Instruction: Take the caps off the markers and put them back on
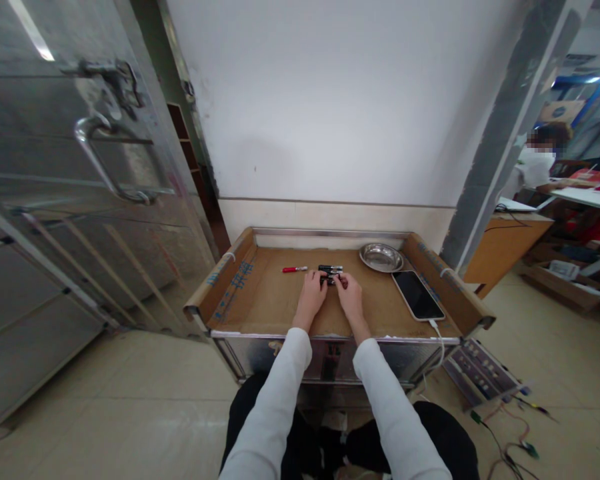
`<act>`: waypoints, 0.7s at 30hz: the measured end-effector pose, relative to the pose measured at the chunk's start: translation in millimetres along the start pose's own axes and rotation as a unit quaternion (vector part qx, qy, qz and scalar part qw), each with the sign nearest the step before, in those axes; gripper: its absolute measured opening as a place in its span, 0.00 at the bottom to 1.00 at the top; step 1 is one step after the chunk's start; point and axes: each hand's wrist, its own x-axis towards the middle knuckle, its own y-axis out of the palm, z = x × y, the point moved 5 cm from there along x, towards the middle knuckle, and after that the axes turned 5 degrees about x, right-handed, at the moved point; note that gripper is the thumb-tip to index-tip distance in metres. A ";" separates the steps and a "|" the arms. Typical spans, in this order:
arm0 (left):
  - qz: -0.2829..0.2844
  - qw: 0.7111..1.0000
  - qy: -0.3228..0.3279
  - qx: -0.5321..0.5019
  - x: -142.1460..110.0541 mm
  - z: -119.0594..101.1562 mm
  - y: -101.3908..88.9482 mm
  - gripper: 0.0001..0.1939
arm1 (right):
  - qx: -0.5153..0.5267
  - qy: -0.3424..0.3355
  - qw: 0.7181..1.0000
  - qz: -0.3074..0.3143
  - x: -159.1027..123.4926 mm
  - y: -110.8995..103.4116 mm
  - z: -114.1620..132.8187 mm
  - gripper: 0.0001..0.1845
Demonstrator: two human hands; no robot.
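Several black pens [331,269] lie close together near the middle of the cardboard-lined tray [267,303], just beyond my fingertips. My left hand [313,293] rests low over the cardboard, its fingers closed on the left end of a black pen. At the other end of that pen is my right hand [351,294], with thumb and fingers pinched together. My fingers cover much of the held pen. A red pen [294,270] with a silvery end lies apart, to the left of the black ones.
A round metal dish [381,257] stands at the tray's back right. Before it lies a phone [418,295] with a white cable [439,340]. An electrical box [486,375] and wires are on the floor at right. A metal door [80,200] is at left; a person [537,163] sits far right.
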 end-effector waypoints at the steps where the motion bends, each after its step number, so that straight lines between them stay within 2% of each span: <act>1: -0.004 1.000 0.006 -0.019 0.2 -1.5 -0.6 0.11 | -0.016 -0.006 1.000 0.009 0.0 0.8 0.5 0.15; 4: 0.019 0.997 0.021 -0.073 1.0 -4.3 1.4 0.13 | -0.078 -0.029 0.996 0.034 -0.7 2.6 3.6 0.13; 8: 0.055 0.996 0.025 -0.070 1.1 -4.2 4.4 0.09 | -0.134 -0.042 0.989 0.046 -2.4 2.9 6.6 0.12; 17: 0.029 1.000 -0.010 -0.005 -0.8 0.5 3.0 0.06 | -0.197 -0.031 0.980 0.022 -3.8 2.7 4.6 0.16; 21: 0.041 0.999 -0.010 0.010 -2.4 2.8 6.3 0.07 | -0.208 -0.022 0.977 0.041 -5.3 4.4 6.1 0.15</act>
